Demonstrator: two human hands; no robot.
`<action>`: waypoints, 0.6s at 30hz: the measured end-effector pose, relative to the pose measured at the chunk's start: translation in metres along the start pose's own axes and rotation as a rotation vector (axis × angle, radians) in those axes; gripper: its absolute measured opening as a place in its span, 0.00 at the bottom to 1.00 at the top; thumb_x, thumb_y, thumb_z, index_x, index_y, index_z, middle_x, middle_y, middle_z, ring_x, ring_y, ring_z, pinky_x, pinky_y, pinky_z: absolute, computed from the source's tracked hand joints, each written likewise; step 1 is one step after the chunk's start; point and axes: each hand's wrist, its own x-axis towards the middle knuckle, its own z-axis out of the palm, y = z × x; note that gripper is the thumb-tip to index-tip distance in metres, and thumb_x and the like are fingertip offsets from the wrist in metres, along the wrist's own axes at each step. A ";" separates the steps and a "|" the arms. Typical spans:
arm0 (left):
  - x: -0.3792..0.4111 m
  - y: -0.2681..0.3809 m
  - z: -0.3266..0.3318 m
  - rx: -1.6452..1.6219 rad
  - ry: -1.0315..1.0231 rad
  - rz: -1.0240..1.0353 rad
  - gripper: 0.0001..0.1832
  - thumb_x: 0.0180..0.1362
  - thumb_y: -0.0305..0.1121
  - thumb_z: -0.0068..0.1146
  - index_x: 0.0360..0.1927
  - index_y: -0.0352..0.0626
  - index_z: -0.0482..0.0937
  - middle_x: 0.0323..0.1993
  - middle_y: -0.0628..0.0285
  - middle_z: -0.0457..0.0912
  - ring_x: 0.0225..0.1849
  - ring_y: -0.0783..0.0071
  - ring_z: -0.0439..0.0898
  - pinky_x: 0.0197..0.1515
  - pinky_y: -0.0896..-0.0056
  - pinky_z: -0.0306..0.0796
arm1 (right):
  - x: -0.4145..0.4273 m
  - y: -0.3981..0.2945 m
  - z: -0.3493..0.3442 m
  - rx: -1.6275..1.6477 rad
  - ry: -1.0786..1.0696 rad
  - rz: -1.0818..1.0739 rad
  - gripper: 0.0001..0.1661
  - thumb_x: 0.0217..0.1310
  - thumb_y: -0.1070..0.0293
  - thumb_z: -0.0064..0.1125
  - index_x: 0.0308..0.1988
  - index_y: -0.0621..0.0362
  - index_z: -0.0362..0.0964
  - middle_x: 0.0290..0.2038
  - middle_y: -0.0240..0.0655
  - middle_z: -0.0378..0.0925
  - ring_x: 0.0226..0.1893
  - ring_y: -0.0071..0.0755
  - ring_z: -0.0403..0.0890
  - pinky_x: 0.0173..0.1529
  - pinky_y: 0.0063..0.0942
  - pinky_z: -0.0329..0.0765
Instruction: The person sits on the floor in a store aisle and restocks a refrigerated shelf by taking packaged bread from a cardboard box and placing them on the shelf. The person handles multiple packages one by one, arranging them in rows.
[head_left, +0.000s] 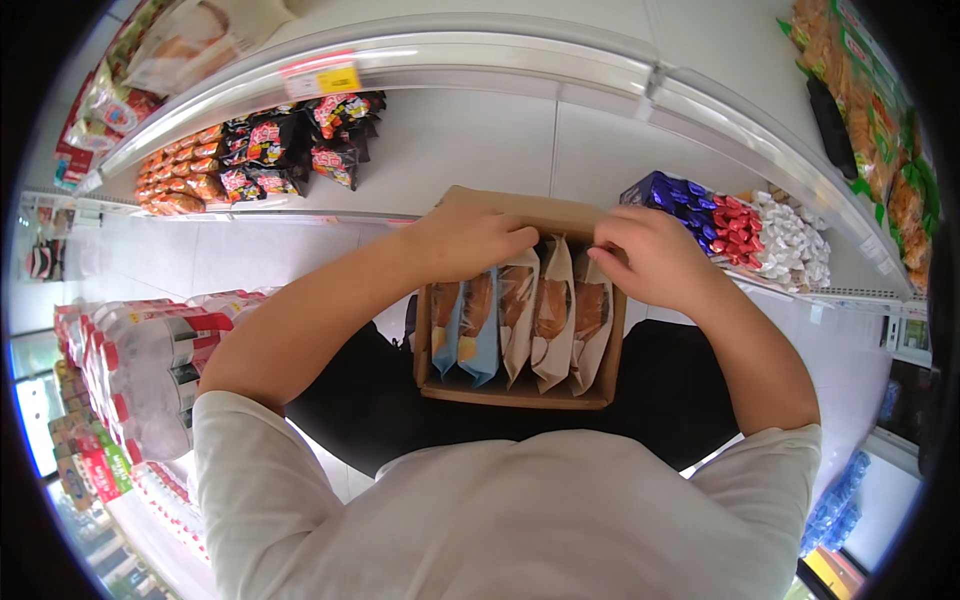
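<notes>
An open cardboard box (517, 399) sits between my bent knees, its far flap raised against the shelf edge. Inside stand several packaged snacks in a row: light-blue packs (480, 330) at the left and cream packs (553, 315) at the right, each with a clear window showing brown food. My left hand (487, 238) is bent over the far left part of the box, above the packs. My right hand (641, 251) is curled at the far right corner, fingers near the top of the rightmost cream pack. Whether either hand grips anything is hidden by the fingers.
Ahead is a store shelf (480, 142) with black snack packets (266, 146), orange packets (180, 176), and blue, red and white wrapped sweets (739, 229). Its upper tier has a clear front rail (480, 56). Shrink-wrapped bottles (154, 375) stand at the left.
</notes>
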 end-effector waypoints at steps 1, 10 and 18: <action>0.001 -0.002 0.009 0.019 -0.059 -0.004 0.10 0.65 0.33 0.59 0.48 0.46 0.81 0.39 0.57 0.87 0.36 0.54 0.90 0.36 0.51 0.83 | -0.001 0.004 0.000 0.028 -0.023 0.005 0.09 0.64 0.69 0.69 0.33 0.60 0.76 0.30 0.42 0.77 0.31 0.52 0.80 0.36 0.44 0.77; 0.029 0.010 0.033 0.246 -0.354 -0.124 0.09 0.62 0.33 0.61 0.44 0.48 0.86 0.33 0.61 0.88 0.35 0.60 0.91 0.31 0.57 0.83 | -0.005 0.018 0.002 0.185 -0.106 0.008 0.08 0.65 0.69 0.68 0.40 0.60 0.79 0.34 0.43 0.80 0.32 0.51 0.82 0.38 0.44 0.78; 0.032 0.006 0.040 0.281 -0.374 -0.035 0.05 0.59 0.34 0.61 0.36 0.48 0.85 0.36 0.65 0.84 0.36 0.64 0.90 0.33 0.59 0.82 | -0.006 0.018 0.001 0.207 -0.095 0.009 0.09 0.64 0.69 0.70 0.41 0.61 0.80 0.34 0.44 0.81 0.32 0.51 0.83 0.39 0.43 0.79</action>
